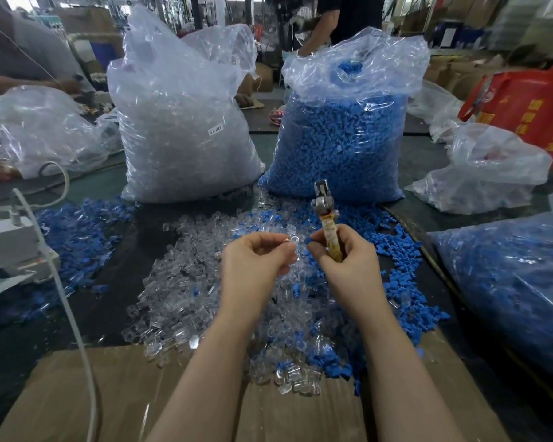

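Fingertips (284, 250) of our left hand (256, 260) pinch 1 clear cap (294, 240), just beside the blue plug (309, 240) nipped by our right hand (342, 260), whose other fingers curl round an upright tool (322, 199) above the loose pile (179, 282).

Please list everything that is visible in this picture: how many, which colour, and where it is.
clear piece: one, transparent, pinched at picture centre
blue piece: one, blue, held just right of it
tool: one, metal head, tan handle, held upright at centre
loose clear pieces: many, transparent, heap on the table, middle
loose blue pieces: many, blue, around that heap
bag of clear pieces: one, transparent, behind heap, left
bag of blue pieces: one, blue contents, behind heap, right
cardboard: one sheet, brown, near edge
cable: one, white, left side
left hand: one, pinches the clear piece
right hand: one, grips tool and blue piece
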Demonstrator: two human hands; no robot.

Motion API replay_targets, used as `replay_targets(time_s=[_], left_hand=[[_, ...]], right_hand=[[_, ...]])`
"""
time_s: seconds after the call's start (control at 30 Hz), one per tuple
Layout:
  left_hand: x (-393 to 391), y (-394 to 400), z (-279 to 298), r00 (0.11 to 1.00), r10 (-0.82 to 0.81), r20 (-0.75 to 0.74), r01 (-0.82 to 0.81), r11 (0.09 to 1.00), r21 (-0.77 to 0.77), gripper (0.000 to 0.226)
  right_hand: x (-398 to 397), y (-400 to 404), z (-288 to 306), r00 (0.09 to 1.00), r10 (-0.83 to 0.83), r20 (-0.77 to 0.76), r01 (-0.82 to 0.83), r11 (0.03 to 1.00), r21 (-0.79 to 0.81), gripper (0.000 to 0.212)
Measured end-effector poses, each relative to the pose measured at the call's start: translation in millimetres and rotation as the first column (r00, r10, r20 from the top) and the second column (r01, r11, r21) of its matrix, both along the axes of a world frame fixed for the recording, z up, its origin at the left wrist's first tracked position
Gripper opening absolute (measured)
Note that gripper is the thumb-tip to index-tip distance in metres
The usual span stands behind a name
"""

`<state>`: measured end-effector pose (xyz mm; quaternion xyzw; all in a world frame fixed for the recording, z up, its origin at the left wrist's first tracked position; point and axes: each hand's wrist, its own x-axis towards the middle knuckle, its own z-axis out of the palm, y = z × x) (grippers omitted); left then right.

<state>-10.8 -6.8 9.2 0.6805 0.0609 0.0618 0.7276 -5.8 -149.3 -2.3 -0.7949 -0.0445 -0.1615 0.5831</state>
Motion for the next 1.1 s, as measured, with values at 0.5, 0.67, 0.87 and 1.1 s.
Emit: replay_targets(time_s=[0.5, 0.67, 0.87, 1.1], left_hand=[[-6, -4, 6, 0.999, -0.025, -0.022, 0.021, 0.987, -0.157, 0.005], [-6, -3, 5, 1.0, 0.0, -0.03, -0.005, 0.983, -0.182, 0.008], [-6, -5, 6, 0.999, -0.017, -0.037, 0.01, 0.983, -0.184, 0.01], [-7, -7, 8, 1.0, 0.004, -0.017, -0.007, 0.984, -0.178, 0.008]], right_hand=[[-4, 9, 0, 0.996, 0.089, 0.007, -0.089, 0.993, 0.074, 0.011], [-4, 8, 1, 0.997, 0.002, 0.076, -0.012, 0.991, 0.13, 0.017], [-4, 10, 1, 0.994, 0.029, 0.101, -0.045, 0.986, 0.158, 0.016], [-2, 14, -2, 0.997, -0.027, 0.076, 0.022, 0.997, 0.069, 0.018]])
